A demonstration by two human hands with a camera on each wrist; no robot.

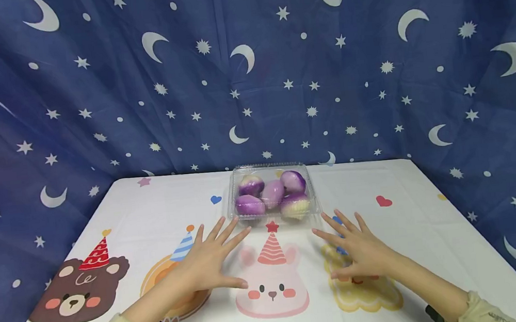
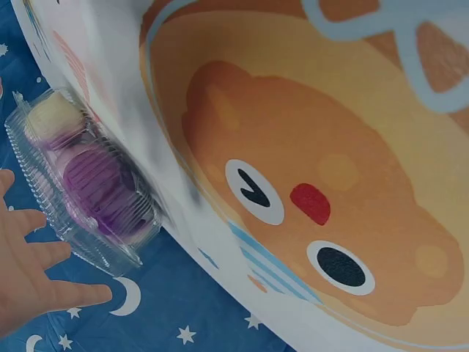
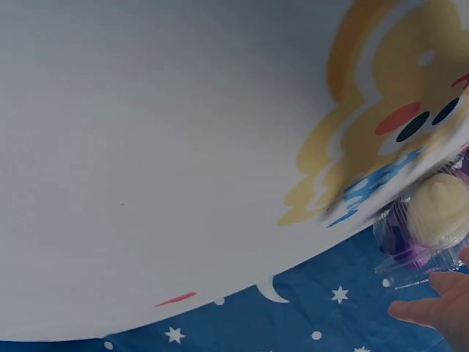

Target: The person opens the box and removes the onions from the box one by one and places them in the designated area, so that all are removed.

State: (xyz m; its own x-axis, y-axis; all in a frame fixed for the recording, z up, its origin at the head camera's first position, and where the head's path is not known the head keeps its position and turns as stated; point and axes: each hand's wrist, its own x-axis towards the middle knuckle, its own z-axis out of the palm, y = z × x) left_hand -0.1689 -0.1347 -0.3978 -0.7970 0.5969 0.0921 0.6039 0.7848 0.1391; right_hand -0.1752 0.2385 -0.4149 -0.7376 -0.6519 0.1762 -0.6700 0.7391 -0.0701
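A clear plastic clamshell box (image 1: 315, 204) sits near the back of the table with several purple-and-cream vegetables inside; they look like turnips (image 1: 272, 194). Its lid appears closed. My left hand (image 1: 211, 259) is spread over the table in front of the box's left side, fingers straight and apart. On the other side, my right hand (image 1: 357, 247) is spread the same way, in front of the box's right side. Neither hand holds anything or touches the box. Both wrist views show the box, the left one with the left hand's fingers (image 2: 44, 253) beside it.
A white tablecloth (image 1: 372, 181) printed with cartoon animals, hearts and lettering covers the table. Behind it and along both sides hangs a dark blue curtain (image 1: 254, 120) with moons and stars. The box stands close to the table's back edge.
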